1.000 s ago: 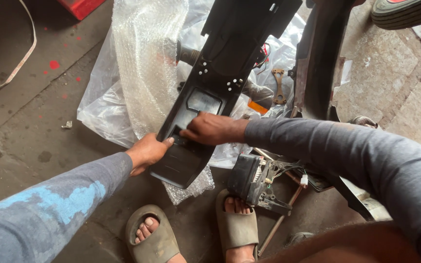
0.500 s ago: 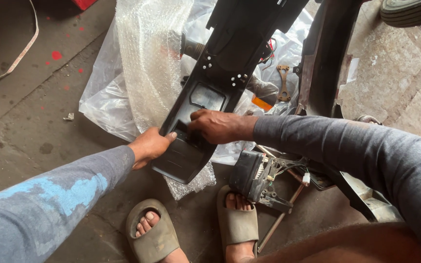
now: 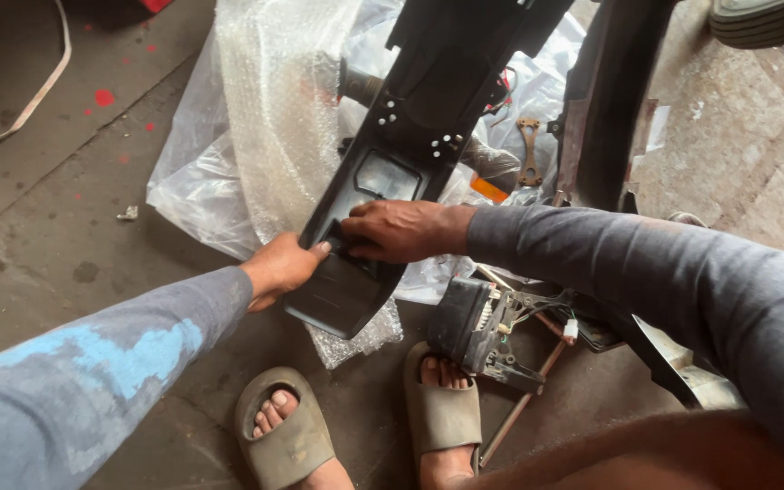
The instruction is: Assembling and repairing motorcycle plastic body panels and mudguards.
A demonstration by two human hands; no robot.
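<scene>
Black plastic panel (image 3: pixel 410 172) is held at mid-frame, running from the upper centre down to its rounded lower end. That end's left edge is gripped by the left hand (image 3: pixel 281 269); the right hand (image 3: pixel 401 230) is pressed flat on top, fingers curled. Bubble wrap (image 3: pixel 274 118) lies beneath it on the floor.

Long black panel (image 3: pixel 383 209): moulded plastic, matt to semi-matt, smooth, dusty along its lower end; small bright metal fasteners set in its middle. Bubble wrap (image 3: pixel 274 109) beneath it: clear plastic film, blistered, faintly glossy. Floor (image 3: pixel 56 245): rough concrete, stained, with red paint spots. Slide sandals (image 3: pixel 288 440): soft matt olive foam or rubber. Sleeves: grey knitted cloth, the left one smeared with pale blue paint. Flat bracket (image 3: pixel 528 150): bare, dull metal.
</scene>
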